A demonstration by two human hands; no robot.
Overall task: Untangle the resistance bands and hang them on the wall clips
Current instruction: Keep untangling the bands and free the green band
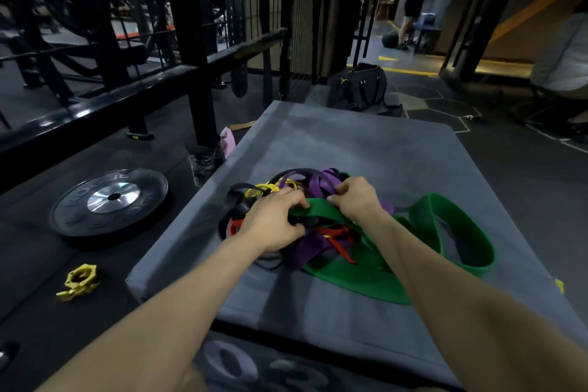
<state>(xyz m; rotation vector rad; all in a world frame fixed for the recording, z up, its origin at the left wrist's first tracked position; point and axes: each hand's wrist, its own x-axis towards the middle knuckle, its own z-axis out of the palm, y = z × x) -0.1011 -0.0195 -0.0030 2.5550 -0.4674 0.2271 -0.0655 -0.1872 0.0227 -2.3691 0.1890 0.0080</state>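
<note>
Bare grey pad (366,143) lies open beyond the tangle (305,219) and along its near edge; both hands (273,219) (358,197) sit in the heap, closing its middle; the green band (451,232) loops across the right side; left, a plate (109,202) and yellow collar (79,282) lie on the floor, a black post (194,57) stands close; a bag (358,86), perhaps on a step, blocks the far end.

both hands (311,210) gripping green band (375,270) (tangled pile), grey mat (350,143)

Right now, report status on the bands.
Left hand and right hand both gripping the green band. Pile still knotted on the grey mat. None hung; wall clips not in view.
</note>
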